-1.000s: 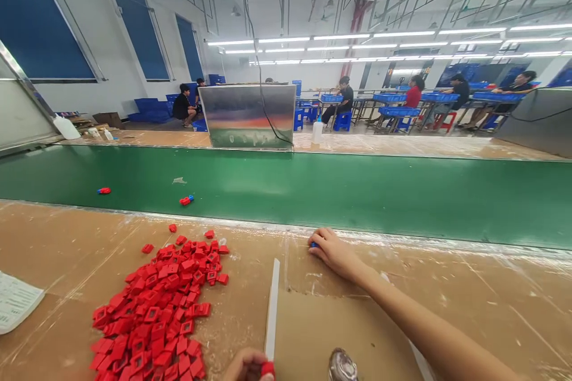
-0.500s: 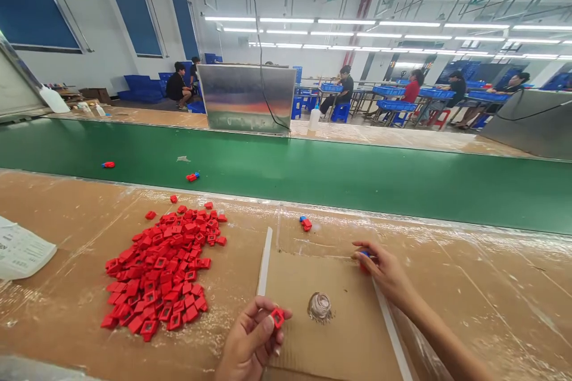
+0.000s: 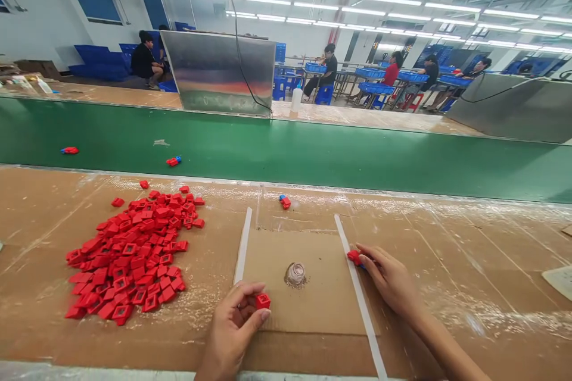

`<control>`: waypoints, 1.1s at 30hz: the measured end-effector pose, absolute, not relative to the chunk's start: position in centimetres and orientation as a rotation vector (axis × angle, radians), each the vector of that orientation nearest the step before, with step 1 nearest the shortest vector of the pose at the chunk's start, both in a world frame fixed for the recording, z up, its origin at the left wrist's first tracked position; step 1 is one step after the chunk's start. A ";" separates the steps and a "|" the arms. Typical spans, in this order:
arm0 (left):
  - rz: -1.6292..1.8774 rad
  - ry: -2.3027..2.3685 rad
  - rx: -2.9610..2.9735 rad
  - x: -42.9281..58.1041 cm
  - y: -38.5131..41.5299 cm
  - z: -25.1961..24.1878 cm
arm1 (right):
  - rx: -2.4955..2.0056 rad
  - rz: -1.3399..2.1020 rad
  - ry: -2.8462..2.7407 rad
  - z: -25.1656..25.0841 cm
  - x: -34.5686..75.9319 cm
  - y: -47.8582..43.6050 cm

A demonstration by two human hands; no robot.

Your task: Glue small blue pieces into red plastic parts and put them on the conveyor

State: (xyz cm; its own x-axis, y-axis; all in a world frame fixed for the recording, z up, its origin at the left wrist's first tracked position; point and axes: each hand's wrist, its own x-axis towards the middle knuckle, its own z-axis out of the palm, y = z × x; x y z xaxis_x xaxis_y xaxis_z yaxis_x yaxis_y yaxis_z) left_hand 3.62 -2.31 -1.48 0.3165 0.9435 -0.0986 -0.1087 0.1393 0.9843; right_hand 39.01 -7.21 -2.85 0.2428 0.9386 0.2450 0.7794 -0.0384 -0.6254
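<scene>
Bright red plastic pieces (image 3: 129, 256) lie heaped on tan cardboard (image 3: 214, 309) beside a glossy green conveyor belt (image 3: 313, 161).

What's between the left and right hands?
Head view: a cardboard sheet with a small clear glass cup on it, between the left hand and right hand.

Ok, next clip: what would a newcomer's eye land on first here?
The heap of small red plastic parts on the bench, left of the hands, stands out first. Beyond it runs a wide green conveyor belt. At centre, the left hand pinches a red part and the right hand another, at the edges of a cardboard sheet.
</scene>
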 end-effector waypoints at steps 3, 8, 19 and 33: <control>0.948 0.950 1.331 3.5 -2.5 -1.4 | -1.857 0.378 -1.633 -2.4 39.2 -6.9; 0.944 1.054 1.641 2.7 -2.2 -1.7 | -1.865 0.413 -1.685 -1.4 38.4 -7.5; 0.929 1.242 1.810 0.5 -2.0 -1.1 | -1.822 0.081 -1.791 -2.7 36.5 -9.4; 0.977 1.068 1.003 4.2 -3.2 0.4 | -1.536 0.566 -1.810 3.6 30.7 -6.8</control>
